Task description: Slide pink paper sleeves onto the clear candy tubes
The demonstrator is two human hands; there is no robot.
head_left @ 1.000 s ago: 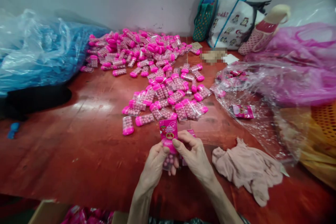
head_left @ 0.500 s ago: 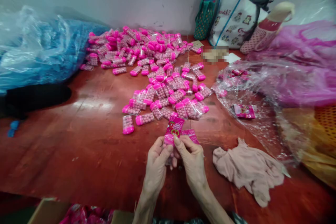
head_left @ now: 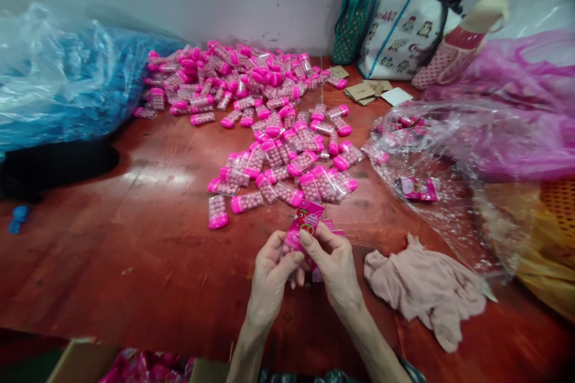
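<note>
Low over the front of the table, my two hands meet. My left hand (head_left: 269, 275) is closed around a small clear candy container, whose pink balls (head_left: 286, 248) show just above its fingers. My right hand (head_left: 336, 266) pinches a shiny pink printed wrapper (head_left: 304, 221) with thumb and fingers, at the container's upper end. How far the wrapper covers the container is hidden by the fingers. More printed pink wrappers (head_left: 335, 228) stick out behind my right hand. Beyond lie scattered candy containers with pink caps (head_left: 247, 202).
A large heap of candy containers (head_left: 215, 78) lies against the wall. Blue plastic (head_left: 67, 84) and a black object (head_left: 58, 167) are at left. At right are a pale cloth (head_left: 422, 290), clear plastic (head_left: 449, 215) and bags (head_left: 399, 36). A cardboard box (head_left: 81, 362) with pink packets stands below the front edge.
The wrapper and container have tilted and shifted slightly right, with my right hand moving a little right. Pink wrapper material now also shows below, between my hands. My left hand keeps its grip.
</note>
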